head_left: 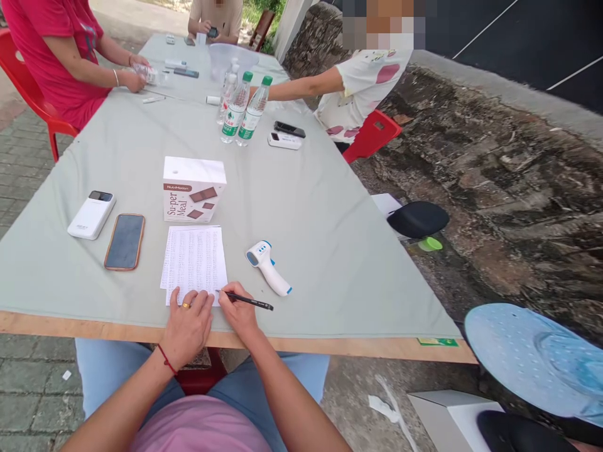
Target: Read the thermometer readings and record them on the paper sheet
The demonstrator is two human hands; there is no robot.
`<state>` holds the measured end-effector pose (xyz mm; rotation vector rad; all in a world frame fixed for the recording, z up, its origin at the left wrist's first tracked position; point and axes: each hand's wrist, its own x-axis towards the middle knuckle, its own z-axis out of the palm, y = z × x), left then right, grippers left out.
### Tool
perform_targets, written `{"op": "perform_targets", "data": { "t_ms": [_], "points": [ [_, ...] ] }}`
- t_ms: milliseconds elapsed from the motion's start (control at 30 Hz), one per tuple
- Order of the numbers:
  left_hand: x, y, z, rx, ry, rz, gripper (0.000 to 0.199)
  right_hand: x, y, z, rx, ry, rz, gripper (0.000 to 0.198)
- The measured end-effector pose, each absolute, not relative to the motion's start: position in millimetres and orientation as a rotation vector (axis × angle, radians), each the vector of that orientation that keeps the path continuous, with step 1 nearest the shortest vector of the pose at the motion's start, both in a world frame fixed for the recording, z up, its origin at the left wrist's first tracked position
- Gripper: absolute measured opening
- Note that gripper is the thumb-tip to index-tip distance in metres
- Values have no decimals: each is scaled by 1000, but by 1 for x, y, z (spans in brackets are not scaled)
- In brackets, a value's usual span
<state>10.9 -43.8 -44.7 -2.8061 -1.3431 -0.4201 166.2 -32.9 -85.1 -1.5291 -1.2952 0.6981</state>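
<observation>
Marks on the white rectangular paper sheets (195, 257) too small to read; bottom edge partly behind the person's bare left hand (188, 326). Light-blue dotted fabric hat (506, 345) cropped right.

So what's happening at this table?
The person wearing the camera sits with papers in front of them. Their right hand holds a black pen with its tip at the top sheet, while the left hand rests on the paper's lower part. A box stands just beyond, with a phone to the left and a thermometer to the right. Other people sit farther along the table.
</observation>
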Motion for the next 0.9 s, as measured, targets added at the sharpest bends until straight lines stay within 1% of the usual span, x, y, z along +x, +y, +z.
{"op": "perform_targets", "data": {
  "t_ms": [533,900],
  "points": [
    [11,-44,-44,-2816,-1347,-415,34,165,-33,-85,-1543,-1258,692,10],
    [11,-44,-44,-2824,-1359,-425,34,166,-34,-85,-1560,-1233,675,11]
  ]
}}
